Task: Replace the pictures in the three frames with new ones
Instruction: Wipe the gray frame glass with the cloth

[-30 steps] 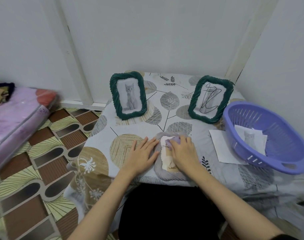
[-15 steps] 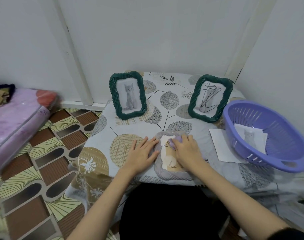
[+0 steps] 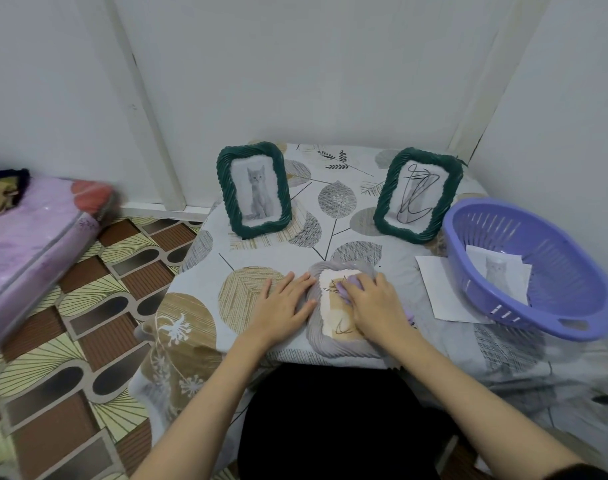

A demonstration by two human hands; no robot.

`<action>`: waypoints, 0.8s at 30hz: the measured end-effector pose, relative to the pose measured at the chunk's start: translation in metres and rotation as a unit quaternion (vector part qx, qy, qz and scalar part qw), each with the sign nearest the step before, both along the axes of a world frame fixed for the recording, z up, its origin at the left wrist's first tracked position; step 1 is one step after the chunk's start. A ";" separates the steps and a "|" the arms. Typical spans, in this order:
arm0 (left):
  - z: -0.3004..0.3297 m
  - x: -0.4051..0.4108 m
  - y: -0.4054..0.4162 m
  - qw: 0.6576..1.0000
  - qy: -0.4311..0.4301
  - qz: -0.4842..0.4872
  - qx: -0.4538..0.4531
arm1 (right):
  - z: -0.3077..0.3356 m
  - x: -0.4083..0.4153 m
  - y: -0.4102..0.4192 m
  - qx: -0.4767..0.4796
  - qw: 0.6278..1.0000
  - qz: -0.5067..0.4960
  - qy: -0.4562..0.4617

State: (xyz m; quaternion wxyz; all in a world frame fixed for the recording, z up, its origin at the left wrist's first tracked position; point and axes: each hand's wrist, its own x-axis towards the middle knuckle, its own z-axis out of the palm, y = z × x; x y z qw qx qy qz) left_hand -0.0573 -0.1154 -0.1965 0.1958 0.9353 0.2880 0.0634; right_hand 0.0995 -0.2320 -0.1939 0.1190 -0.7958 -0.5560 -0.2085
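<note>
we find little change: left hand [image 3: 284,308] stays flat, open, beside the grey frame [image 3: 337,344]; right hand [image 3: 377,303] still presses its backing, fingers' hold unclear.

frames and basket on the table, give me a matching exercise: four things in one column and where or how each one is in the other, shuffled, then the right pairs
Things:
1. left green frame
2. right green frame
3. grey frame
4. purple basket

States:
A. lying flat under both hands
B. standing, shows a black scribble
C. holds a loose cat picture
D. standing, shows a grey cat

Pairs: 1-D, 2-B, 3-A, 4-C
</note>
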 end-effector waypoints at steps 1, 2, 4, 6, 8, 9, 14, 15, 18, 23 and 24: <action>0.000 0.000 0.000 1.000 -0.003 0.001 0.001 | 0.002 -0.003 0.007 -0.010 1.000 -0.004 0.012; -0.001 -0.001 0.000 1.000 -0.004 0.002 0.001 | 0.003 -0.007 0.012 -0.018 1.000 -0.001 0.025; -0.001 -0.001 0.000 1.000 -0.004 0.004 -0.002 | -0.001 -0.015 0.009 -0.020 0.997 0.053 0.043; -0.001 -0.001 0.000 1.000 0.001 0.005 -0.003 | -0.006 -0.019 -0.012 -0.015 0.988 0.145 0.057; -0.001 -0.001 0.000 1.000 0.004 0.003 -0.003 | -0.005 -0.015 -0.042 -0.033 0.979 0.198 0.039; -0.001 -0.001 0.000 1.000 0.006 0.002 -0.004 | -0.003 -0.010 -0.054 -0.036 0.977 0.211 0.023; 0.001 0.000 0.000 1.000 0.008 -0.002 -0.002 | 0.002 0.007 -0.044 -0.024 0.990 0.136 -0.022; 0.001 0.000 0.000 1.000 0.007 -0.002 -0.003 | 0.001 0.003 -0.036 -0.018 0.993 0.113 -0.020; 0.001 -0.001 0.000 1.000 0.007 -0.001 -0.003 | -0.005 -0.017 -0.029 -0.007 0.992 0.128 0.021; 0.001 0.000 0.001 1.000 0.010 0.000 -0.006 | 0.001 -0.009 -0.066 -0.028 0.986 0.166 0.001; 0.001 0.000 0.000 1.000 0.009 0.001 -0.008 | 0.003 -0.001 -0.067 -0.027 0.988 0.154 -0.012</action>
